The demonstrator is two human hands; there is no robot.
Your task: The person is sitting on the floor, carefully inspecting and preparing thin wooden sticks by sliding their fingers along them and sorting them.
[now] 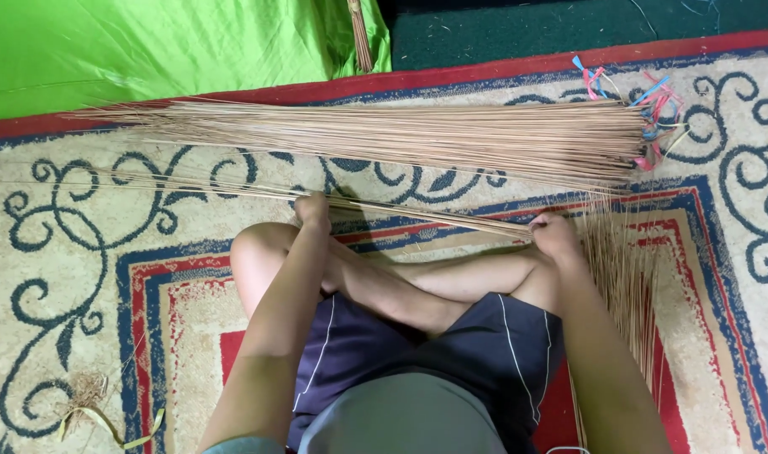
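Note:
I sit cross-legged on a patterned carpet (106, 252). My left hand (313, 208) is closed around a thin bunch of long tan sticks (417, 215) that lies across in front of my knees. My right hand (554, 235) grips the same bunch near its right end. Beyond it lies a large bundle of the same sticks (384, 134), stretched left to right, with its thick end at the right bound by coloured plastic strips (653, 109). More loose sticks (623, 277) lie on the carpet by my right arm, pointing toward me.
A bright green cloth (148, 42) covers the far left. A dark green floor (527, 29) lies beyond the carpet's red border. A small tuft of fibre scraps with a yellow strip (94, 403) sits near the left.

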